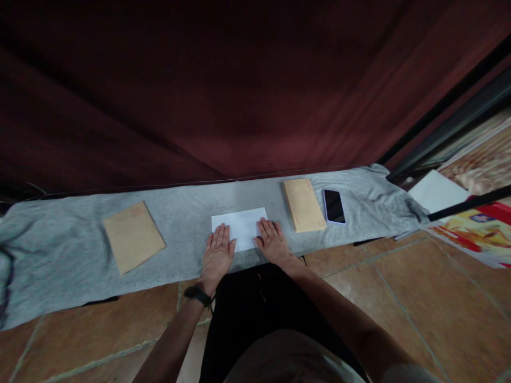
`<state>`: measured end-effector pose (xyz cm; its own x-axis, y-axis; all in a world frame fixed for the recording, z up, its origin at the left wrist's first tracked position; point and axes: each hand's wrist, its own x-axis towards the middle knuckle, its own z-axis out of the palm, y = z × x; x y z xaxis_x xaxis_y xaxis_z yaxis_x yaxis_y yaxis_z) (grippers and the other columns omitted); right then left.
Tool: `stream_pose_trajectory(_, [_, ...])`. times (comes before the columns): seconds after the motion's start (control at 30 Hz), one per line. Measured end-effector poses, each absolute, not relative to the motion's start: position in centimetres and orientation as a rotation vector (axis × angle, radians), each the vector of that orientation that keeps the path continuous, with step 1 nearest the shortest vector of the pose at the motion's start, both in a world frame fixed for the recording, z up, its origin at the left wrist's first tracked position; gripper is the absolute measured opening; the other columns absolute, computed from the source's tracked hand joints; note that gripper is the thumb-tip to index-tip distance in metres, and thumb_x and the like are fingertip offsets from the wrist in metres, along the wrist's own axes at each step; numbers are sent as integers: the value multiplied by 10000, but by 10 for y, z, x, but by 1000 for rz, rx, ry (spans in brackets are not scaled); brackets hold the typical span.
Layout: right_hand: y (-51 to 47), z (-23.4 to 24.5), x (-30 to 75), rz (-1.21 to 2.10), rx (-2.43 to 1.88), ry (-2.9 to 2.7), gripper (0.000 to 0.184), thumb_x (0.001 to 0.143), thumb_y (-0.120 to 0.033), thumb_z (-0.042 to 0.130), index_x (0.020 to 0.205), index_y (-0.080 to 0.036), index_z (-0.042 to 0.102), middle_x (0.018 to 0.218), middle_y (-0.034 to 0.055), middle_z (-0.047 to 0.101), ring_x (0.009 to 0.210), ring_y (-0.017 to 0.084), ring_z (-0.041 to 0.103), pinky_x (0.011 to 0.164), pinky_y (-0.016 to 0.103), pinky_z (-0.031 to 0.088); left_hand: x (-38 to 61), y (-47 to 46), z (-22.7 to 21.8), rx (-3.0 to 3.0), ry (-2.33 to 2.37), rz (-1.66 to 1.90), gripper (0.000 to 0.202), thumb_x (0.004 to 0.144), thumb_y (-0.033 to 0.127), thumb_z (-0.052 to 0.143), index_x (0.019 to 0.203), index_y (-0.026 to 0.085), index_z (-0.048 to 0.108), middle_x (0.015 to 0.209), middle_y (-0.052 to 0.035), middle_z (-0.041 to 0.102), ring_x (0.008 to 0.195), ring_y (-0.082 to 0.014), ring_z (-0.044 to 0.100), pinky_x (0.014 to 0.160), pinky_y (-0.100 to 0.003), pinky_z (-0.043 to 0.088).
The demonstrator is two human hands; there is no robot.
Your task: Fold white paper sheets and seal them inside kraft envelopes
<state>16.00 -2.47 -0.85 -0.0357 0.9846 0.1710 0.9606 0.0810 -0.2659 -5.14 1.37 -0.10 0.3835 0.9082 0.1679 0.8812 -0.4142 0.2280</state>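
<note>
A white sheet of paper (242, 226), which looks folded, lies on the grey cloth in front of me. My left hand (218, 252) rests flat on its left end, fingers stretched out and pointing away from me. On the right end lies my right hand (274, 242), also flat, with its fingers extended. Both palms face down and cover the paper's near corners. Just right of my right hand sits a stack of brown envelopes (304, 205). One more brown envelope (134, 237) lies apart, well to the left of my left hand.
A phone (334, 206) lies right of the stack. Grey cloth (187, 213) covers the long narrow surface. Behind it hangs a dark red curtain (223, 106). Dark metal bars (451, 127) and a colourful printed package (475, 229) are at the right. Floor tiles (383, 298) show below.
</note>
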Motion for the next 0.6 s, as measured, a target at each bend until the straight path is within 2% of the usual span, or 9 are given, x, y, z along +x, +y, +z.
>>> stream_pose_trajectory(0.07, [-16, -2, 157, 118, -1948, -2049, 534, 1048, -363, 408, 1510, -98, 452, 1582, 151, 427, 1464, 283, 410, 1260, 504, 190, -43, 19, 4, 2519, 1618, 419, 597, 1037, 370, 262, 1499, 40, 446, 1578, -202, 416, 1504, -291, 339, 1243, -503, 256])
stream_pose_trajectory(0.13, [-4, 3, 151, 127, -1919, -2052, 513, 1056, -331, 368, 1516, -118, 447, 1590, 126, 424, 1466, 270, 409, 1261, 494, 197, -29, 28, 9, 2535, 1512, 411, 579, 1041, 338, 235, 1510, 65, 437, 1592, -172, 409, 1510, -264, 331, 1242, -484, 270])
stream_pose_trajectory(0.27, [16, 2, 140, 161, -1874, -2084, 488, 1055, -289, 365, 1520, -169, 452, 1611, 86, 396, 1477, 251, 394, 1251, 465, 242, -7, 49, 8, 2566, 1422, 337, 570, 1043, 341, 234, 1529, 113, 424, 1600, -134, 409, 1535, -256, 271, 1254, -499, 226])
stream_pose_trajectory(0.43, [16, -12, 148, 130, -1919, -2032, 526, 1053, -396, 416, 1534, -183, 427, 1615, 115, 378, 1491, 262, 372, 1238, 482, 262, -18, 57, -3, 2564, 1504, 342, 598, 1040, 408, 271, 1561, 131, 371, 1623, -134, 362, 1541, -259, 253, 1258, -494, 205])
stream_pose_trajectory(0.6, [9, -16, 166, 140, -1942, -2021, 557, 1053, -413, 416, 1553, -167, 395, 1625, 118, 355, 1506, 266, 340, 1247, 480, 232, -41, 50, -7, 2542, 1591, 323, 630, 1037, 446, 276, 1577, 129, 342, 1626, -133, 350, 1542, -259, 252, 1263, -487, 191])
